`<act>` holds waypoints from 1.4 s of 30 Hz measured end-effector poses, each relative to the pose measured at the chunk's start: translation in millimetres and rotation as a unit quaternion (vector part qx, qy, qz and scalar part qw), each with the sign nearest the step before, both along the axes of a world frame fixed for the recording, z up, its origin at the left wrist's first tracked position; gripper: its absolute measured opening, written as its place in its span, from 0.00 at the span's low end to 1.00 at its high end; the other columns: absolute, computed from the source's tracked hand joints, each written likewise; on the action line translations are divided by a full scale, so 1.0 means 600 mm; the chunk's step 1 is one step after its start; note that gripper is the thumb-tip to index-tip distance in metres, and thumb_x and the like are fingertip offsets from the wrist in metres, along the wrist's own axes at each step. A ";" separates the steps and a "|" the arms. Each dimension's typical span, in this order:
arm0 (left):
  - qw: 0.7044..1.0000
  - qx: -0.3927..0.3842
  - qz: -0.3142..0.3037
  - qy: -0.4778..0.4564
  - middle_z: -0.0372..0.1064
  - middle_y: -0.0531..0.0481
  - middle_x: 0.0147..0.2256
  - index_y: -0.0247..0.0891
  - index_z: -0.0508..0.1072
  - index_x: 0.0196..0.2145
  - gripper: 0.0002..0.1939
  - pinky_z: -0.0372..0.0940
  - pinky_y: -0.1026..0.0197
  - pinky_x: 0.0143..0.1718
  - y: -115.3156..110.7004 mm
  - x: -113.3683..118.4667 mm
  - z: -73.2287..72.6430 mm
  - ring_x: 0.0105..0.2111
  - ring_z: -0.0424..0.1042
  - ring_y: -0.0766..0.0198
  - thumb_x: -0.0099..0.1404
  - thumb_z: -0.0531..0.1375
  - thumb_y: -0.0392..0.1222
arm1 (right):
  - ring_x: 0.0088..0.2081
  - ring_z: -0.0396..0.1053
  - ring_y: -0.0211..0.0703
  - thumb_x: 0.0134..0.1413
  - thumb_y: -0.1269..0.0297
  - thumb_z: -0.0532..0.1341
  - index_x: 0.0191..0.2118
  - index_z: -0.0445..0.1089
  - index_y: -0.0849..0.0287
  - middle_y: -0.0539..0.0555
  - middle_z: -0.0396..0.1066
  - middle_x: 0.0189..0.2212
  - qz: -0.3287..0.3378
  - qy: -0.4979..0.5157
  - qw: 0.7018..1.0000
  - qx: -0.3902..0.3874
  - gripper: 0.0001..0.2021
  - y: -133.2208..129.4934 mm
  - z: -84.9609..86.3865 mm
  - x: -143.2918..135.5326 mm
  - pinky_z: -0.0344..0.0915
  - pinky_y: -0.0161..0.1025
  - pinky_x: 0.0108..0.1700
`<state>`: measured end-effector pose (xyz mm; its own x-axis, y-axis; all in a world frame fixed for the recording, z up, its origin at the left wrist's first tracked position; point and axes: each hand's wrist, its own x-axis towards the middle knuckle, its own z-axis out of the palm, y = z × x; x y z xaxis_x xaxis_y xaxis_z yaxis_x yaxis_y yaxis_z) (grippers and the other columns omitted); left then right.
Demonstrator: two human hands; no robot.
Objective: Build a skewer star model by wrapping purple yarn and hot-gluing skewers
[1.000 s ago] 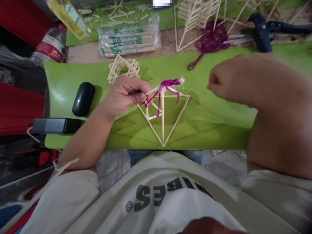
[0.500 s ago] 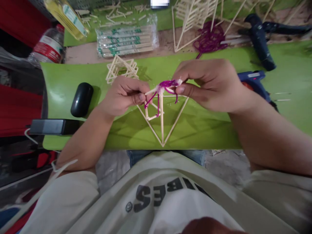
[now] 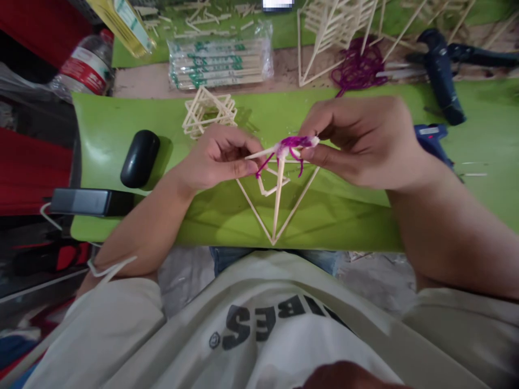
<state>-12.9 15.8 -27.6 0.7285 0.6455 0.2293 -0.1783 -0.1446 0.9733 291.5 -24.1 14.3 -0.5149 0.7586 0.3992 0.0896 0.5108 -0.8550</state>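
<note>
A frame of pale wooden sticks point(image 3: 278, 200) stands on the green table, its lower corner near the front edge. Purple yarn point(image 3: 295, 142) is wrapped round its top joint, with loose ends hanging down. My left hand point(image 3: 225, 158) pinches a stick and a yarn strand at the left of the joint. My right hand point(image 3: 360, 141) has thumb and forefinger closed on the whitish right end of the joint. A smaller stick piece point(image 3: 265, 192) hangs below my left fingers; how it is attached is unclear.
Behind my left hand sits a small stick model point(image 3: 208, 113). A black mouse point(image 3: 140, 159) and black box point(image 3: 91, 202) lie left. Wrapped sticks point(image 3: 221, 64), a purple yarn pile point(image 3: 360, 67) and a larger stick model point(image 3: 336, 27) are farther back. A blue glue gun point(image 3: 433, 141) lies right.
Both hands and the top of the stick frame have shifted slightly right, and the frame leans more. The small hanging piece has turned. The view has moved a little too.
</note>
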 end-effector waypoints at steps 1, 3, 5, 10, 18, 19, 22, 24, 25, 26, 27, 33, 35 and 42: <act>1.000 0.005 -0.006 -0.008 0.79 0.49 0.28 0.42 0.91 0.40 0.17 0.65 0.63 0.21 -0.001 0.002 0.000 0.22 0.73 0.66 0.67 0.85 0.56 | 0.35 0.76 0.42 0.71 0.61 0.76 0.44 0.81 0.50 0.50 0.82 0.38 0.009 -0.002 1.000 -0.008 0.05 0.000 0.000 0.000 0.72 0.43 0.39; 1.000 0.000 -0.009 -0.018 0.81 0.48 0.31 0.43 0.91 0.44 0.18 0.71 0.63 0.26 -0.005 0.007 -0.001 0.26 0.78 0.63 0.65 0.85 0.56 | 0.34 0.74 0.40 0.72 0.61 0.75 0.44 0.80 0.51 0.50 0.81 0.37 0.028 -0.010 0.999 -0.022 0.05 0.000 0.002 0.000 0.69 0.42 0.37; 0.999 -0.026 -0.001 -0.018 0.82 0.48 0.32 0.43 0.90 0.48 0.22 0.77 0.60 0.30 -0.007 0.011 -0.003 0.29 0.82 0.60 0.64 0.86 0.56 | 0.34 0.72 0.40 0.74 0.61 0.74 0.44 0.79 0.52 0.51 0.80 0.36 0.036 -0.024 0.999 -0.028 0.06 -0.001 0.007 0.001 0.68 0.43 0.38; 0.999 -0.034 -0.009 -0.015 0.85 0.48 0.38 0.47 0.86 0.58 0.30 0.77 0.58 0.32 -0.006 0.009 -0.004 0.30 0.83 0.59 0.64 0.85 0.57 | 0.34 0.70 0.42 0.78 0.54 0.72 0.42 0.77 0.52 0.52 0.79 0.36 0.035 -0.062 0.997 -0.030 0.10 -0.003 0.022 0.003 0.68 0.45 0.40; 0.999 -0.033 0.007 -0.019 0.85 0.47 0.39 0.47 0.88 0.54 0.29 0.77 0.57 0.32 -0.017 0.002 0.011 0.33 0.84 0.57 0.62 0.86 0.62 | 0.34 0.67 0.44 0.79 0.49 0.69 0.43 0.73 0.50 0.52 0.75 0.34 0.020 -0.103 0.995 -0.006 0.13 -0.001 0.024 0.001 0.63 0.48 0.40; 0.999 -0.031 0.006 -0.020 0.85 0.47 0.39 0.47 0.89 0.53 0.28 0.76 0.57 0.32 -0.019 0.004 0.012 0.33 0.83 0.58 0.63 0.85 0.61 | 0.34 0.67 0.45 0.78 0.49 0.70 0.43 0.72 0.50 0.52 0.75 0.34 0.018 -0.112 0.993 -0.009 0.13 -0.002 0.025 0.001 0.62 0.49 0.40; 1.000 -0.006 -0.001 -0.021 0.84 0.49 0.37 0.48 0.89 0.54 0.23 0.75 0.58 0.32 -0.021 0.010 0.012 0.31 0.81 0.61 0.66 0.84 0.56 | 0.35 0.67 0.45 0.73 0.53 0.72 0.42 0.70 0.50 0.52 0.74 0.34 0.013 -0.133 0.991 -0.020 0.13 -0.003 0.029 -0.001 0.62 0.49 0.41; 1.000 0.009 0.001 -0.014 0.83 0.51 0.35 0.48 0.88 0.53 0.22 0.74 0.59 0.31 -0.021 0.013 0.009 0.30 0.81 0.61 0.66 0.85 0.54 | 0.34 0.66 0.45 0.69 0.57 0.73 0.41 0.69 0.50 0.52 0.73 0.33 0.012 -0.146 0.989 -0.014 0.12 -0.003 0.031 -0.002 0.60 0.49 0.41; 1.000 0.012 0.001 -0.010 0.82 0.51 0.34 0.48 0.88 0.53 0.23 0.74 0.59 0.30 -0.021 0.013 0.007 0.30 0.81 0.61 0.65 0.85 0.55 | 0.34 0.66 0.45 0.67 0.59 0.72 0.40 0.68 0.50 0.52 0.72 0.33 0.008 -0.157 0.988 -0.004 0.12 -0.002 0.031 -0.002 0.59 0.49 0.40; 1.000 0.014 0.004 -0.006 0.82 0.51 0.34 0.48 0.88 0.52 0.24 0.73 0.59 0.29 -0.020 0.013 0.005 0.29 0.80 0.60 0.64 0.86 0.55 | 0.34 0.65 0.45 0.65 0.60 0.72 0.38 0.66 0.50 0.52 0.71 0.33 0.000 -0.177 0.984 0.007 0.12 -0.001 0.032 -0.002 0.58 0.49 0.40; 1.000 0.018 0.006 -0.004 0.81 0.51 0.33 0.48 0.87 0.53 0.25 0.71 0.59 0.27 -0.019 0.012 0.003 0.28 0.79 0.61 0.63 0.86 0.56 | 0.33 0.64 0.46 0.64 0.61 0.71 0.38 0.65 0.50 0.52 0.70 0.33 -0.010 -0.207 0.978 0.017 0.12 0.001 0.032 -0.001 0.57 0.49 0.40; 0.996 0.071 -0.014 -0.048 0.81 0.51 0.36 0.51 0.86 0.59 0.21 0.64 0.61 0.24 -0.018 0.009 -0.006 0.27 0.75 0.64 0.72 0.81 0.50 | 0.34 0.55 0.50 0.81 0.56 0.57 0.35 0.54 0.50 0.54 0.61 0.31 -0.080 -0.371 0.919 0.102 0.18 0.014 0.033 0.027 0.48 0.52 0.43; 0.995 0.078 -0.010 -0.058 0.80 0.51 0.36 0.51 0.86 0.59 0.17 0.64 0.62 0.27 -0.022 0.012 -0.005 0.29 0.75 0.65 0.75 0.78 0.48 | 0.35 0.59 0.49 0.87 0.52 0.52 0.36 0.59 0.50 0.56 0.66 0.33 -0.081 -0.343 0.928 0.123 0.20 0.012 0.034 0.037 0.51 0.52 0.43; 0.998 0.030 0.053 -0.029 0.76 0.51 0.31 0.44 0.88 0.45 0.19 0.62 0.59 0.25 -0.037 0.020 0.001 0.25 0.71 0.66 0.70 0.82 0.60 | 0.28 0.67 0.39 0.73 0.52 0.74 0.43 0.76 0.49 0.48 0.74 0.29 -0.050 -0.173 0.939 0.294 0.10 -0.012 0.034 0.022 0.59 0.46 0.33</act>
